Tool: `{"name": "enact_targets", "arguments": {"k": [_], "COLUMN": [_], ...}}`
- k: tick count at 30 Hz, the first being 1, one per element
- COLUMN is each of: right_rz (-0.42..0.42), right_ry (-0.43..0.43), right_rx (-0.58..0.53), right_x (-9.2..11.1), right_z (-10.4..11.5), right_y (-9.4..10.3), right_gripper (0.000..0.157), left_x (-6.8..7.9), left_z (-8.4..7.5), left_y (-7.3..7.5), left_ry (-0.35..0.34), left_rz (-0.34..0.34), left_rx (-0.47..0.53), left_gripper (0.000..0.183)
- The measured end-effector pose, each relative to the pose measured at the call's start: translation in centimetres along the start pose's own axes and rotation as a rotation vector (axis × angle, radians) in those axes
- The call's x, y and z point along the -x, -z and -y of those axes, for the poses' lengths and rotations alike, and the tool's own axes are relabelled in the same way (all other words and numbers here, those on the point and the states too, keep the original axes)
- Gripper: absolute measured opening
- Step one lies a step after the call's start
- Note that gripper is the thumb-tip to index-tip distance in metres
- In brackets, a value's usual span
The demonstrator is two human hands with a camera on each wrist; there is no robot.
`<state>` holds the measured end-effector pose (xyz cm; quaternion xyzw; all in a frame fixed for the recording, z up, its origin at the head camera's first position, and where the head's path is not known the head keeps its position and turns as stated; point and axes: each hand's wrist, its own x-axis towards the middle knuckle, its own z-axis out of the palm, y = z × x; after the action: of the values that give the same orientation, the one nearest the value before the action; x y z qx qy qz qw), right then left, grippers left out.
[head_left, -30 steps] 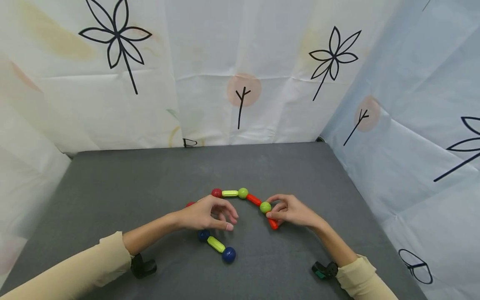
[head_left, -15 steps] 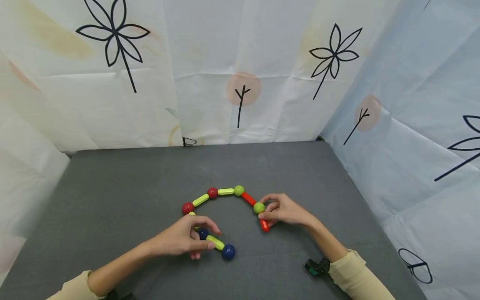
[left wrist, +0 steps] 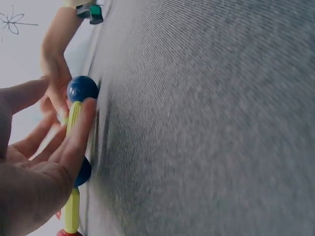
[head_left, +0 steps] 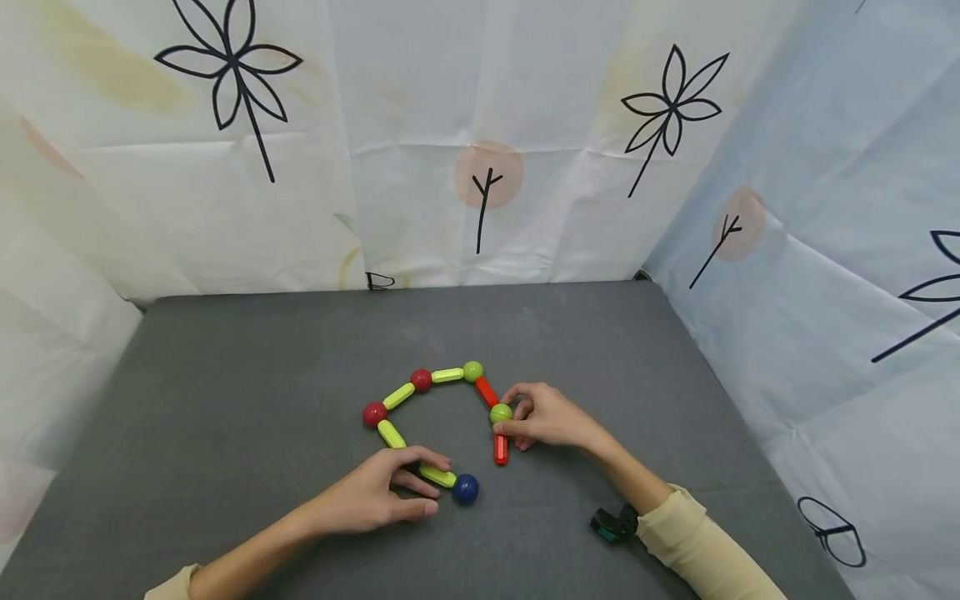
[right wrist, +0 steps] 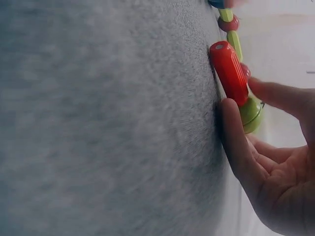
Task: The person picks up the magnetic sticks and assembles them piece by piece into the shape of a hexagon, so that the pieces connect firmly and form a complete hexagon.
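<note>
A bent chain of coloured balls and sticks lies on the grey table. Its left end is a blue ball [head_left: 465, 489] joined to a yellow stick [head_left: 437, 476]. My left hand [head_left: 378, 492] reaches over that stick with loosely extended fingers, its thumb apart on the near side. It hides a second blue ball [left wrist: 84, 172] from the head view. At the chain's other end, my right hand [head_left: 546, 417] pinches a green ball [head_left: 501, 413] between thumb and index finger. A red stick [right wrist: 229, 72] sticks out from that ball, its tip free and pointing towards me.
Two red balls [head_left: 375, 414] and another green ball [head_left: 472, 371] link the chain's far side through yellow sticks [head_left: 399, 396]. White printed cloth [head_left: 412, 200] stands along the table's back and sides. A dark wrist device [head_left: 615, 525] sits on the right arm.
My right hand has moved left with the green ball, and the red stick has swung to point towards me. My left hand came back nearer me, then shifted slightly right. The chain's ends are closer.
</note>
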<state>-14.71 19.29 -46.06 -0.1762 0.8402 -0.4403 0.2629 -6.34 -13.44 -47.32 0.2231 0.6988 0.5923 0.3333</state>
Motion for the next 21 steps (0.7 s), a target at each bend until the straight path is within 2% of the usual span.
{"name": "enact_targets", "arguments": {"k": [4,12,21], "right_rz": [-0.01,0.007,0.018], "right_ry": [-0.007,-0.015,-0.026], "right_rx": [0.062,-0.046,-0.041], "right_x": [-0.7,-1.9,-2.1], "right_z": [0.5,0.8,1.6], "right_y": [-0.2,-0.4,-0.9], "right_gripper": [0.036,0.034,0.033], "left_x": [-0.3,-0.7,-1.2], "left_z": [-0.1,-0.4,-0.6], "left_y": [-0.3,-0.7,-0.9], "left_ry": [0.028,0.038,0.04], "left_rz": [0.003,0.0,-0.024], "left_rx": [0.001,0.026,0.062], "left_gripper": [0.05,0.047,0.054]}}
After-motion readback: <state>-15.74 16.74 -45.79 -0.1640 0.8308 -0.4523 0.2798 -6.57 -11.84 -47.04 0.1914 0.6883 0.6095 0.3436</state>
